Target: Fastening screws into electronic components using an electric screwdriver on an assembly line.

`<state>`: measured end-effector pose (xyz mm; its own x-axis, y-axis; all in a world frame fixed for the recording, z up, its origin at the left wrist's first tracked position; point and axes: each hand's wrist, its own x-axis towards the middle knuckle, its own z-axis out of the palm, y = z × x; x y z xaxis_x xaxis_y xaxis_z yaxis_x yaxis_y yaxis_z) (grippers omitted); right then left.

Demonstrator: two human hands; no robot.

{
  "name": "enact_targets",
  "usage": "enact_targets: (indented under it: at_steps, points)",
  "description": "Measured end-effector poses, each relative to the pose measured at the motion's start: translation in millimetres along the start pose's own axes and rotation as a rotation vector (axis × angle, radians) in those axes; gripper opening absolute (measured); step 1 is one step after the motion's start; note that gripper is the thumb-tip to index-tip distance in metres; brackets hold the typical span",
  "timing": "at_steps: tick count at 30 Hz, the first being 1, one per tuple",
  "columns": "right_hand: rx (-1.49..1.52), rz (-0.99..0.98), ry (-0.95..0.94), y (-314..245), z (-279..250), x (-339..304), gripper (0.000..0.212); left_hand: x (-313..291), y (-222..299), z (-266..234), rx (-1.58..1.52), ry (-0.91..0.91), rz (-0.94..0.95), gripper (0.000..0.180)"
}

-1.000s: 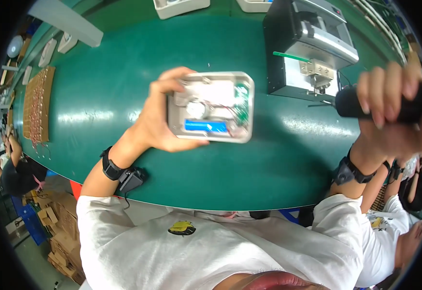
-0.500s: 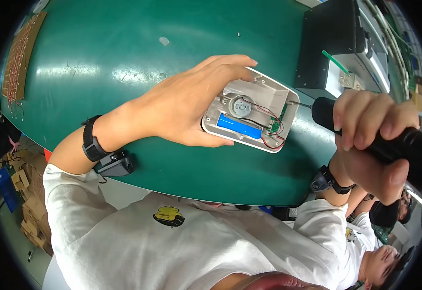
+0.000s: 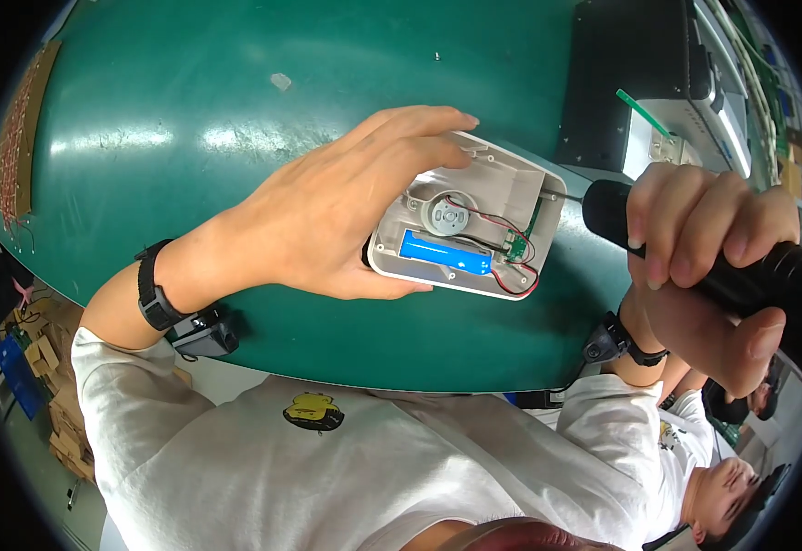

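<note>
My left hand (image 3: 346, 202) is closed round the left end of an open, off-white plastic housing (image 3: 511, 184), fingers over the far side and thumb along the near side. Inside sit a round silver motor (image 3: 446, 218), a blue cylindrical battery (image 3: 447, 253) and a small green circuit board (image 3: 516, 244), joined by red and black wires. My right hand (image 3: 695, 230) wraps round a thick black screwdriver (image 3: 607, 211), held nearly level. Its thin metal shaft reaches the housing's right end, above the circuit board; the exact contact at the tip is too small to make out.
A tiny screw (image 3: 437, 57) and a clear scrap (image 3: 280, 81) lie on the green table (image 3: 171, 55). A black-cased machine (image 3: 621, 73) stands at far right, a green stick (image 3: 644, 112) beside it. A wired brown panel (image 3: 24, 129) lies far left. Another person is at lower right.
The whole view has shifted slightly, with the housing and my left hand a little further left and lower in it. Both grips and the screwdriver's place at the housing look the same.
</note>
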<state>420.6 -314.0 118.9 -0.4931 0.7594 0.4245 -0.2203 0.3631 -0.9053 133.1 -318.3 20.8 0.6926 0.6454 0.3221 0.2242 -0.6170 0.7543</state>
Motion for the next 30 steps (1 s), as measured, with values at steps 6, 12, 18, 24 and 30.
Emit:
enact_targets:
  at_steps: [6, 12, 18, 24, 30]
  points:
    - [0.011, 0.017, -0.035, -1.7, -4.9, -0.3, 0.048, 0.7, 0.4, 0.4, -0.006, -0.002, 0.003, 0.082]
    - [0.007, -0.002, -0.050, -7.3, -11.3, -3.7, 0.052, -1.0, 0.0, 0.9, -0.002, -0.010, -0.011, 0.084]
    - [-0.014, -0.006, -0.081, -1.1, -16.1, -5.0, 0.050, 0.4, 0.0, 0.5, -0.013, -0.018, -0.005, 0.086]
    - [-0.005, 0.002, -0.064, 3.0, -0.3, -1.7, 0.049, 0.2, 0.3, 0.3, -0.016, -0.014, -0.005, 0.085]
    - [-0.003, -0.022, 0.006, 9.0, -1.2, -5.7, 0.047, 0.4, 0.2, 1.1, -0.040, 0.005, 0.023, 0.086]
